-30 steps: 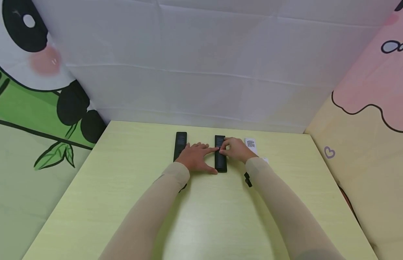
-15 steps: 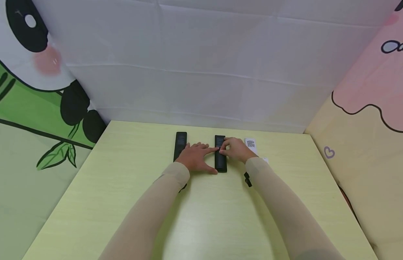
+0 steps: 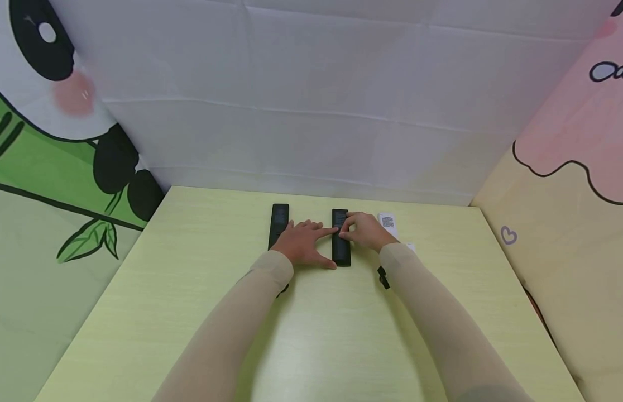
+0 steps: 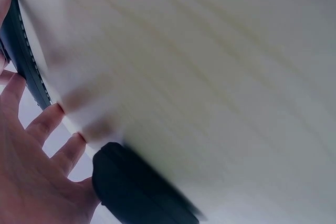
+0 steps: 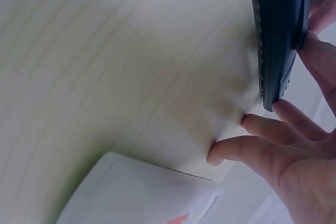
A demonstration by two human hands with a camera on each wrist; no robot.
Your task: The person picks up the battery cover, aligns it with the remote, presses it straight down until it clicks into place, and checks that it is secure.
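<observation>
A black remote control (image 3: 341, 254), apparently face down, lies between my hands in the head view. My left hand (image 3: 303, 243) spreads its fingers at its left side, index fingertip on the remote and thumb by its near end. From the other side my right hand (image 3: 367, 230) holds it with curled index finger and thumb together on its upper face. The right wrist view has the same remote (image 5: 278, 30) at its top right, fingertips against its side and end. Another black remote (image 3: 278, 220) lies left of my left hand, partly hidden by it.
A white item with a printed code (image 3: 387, 222) lies to the right, partly under my right wrist; its rounded end (image 5: 142, 192) shows in the right wrist view. The pale wooden table (image 3: 316, 346) meets a white cloth wall (image 3: 316, 111) behind, with printed panels either side.
</observation>
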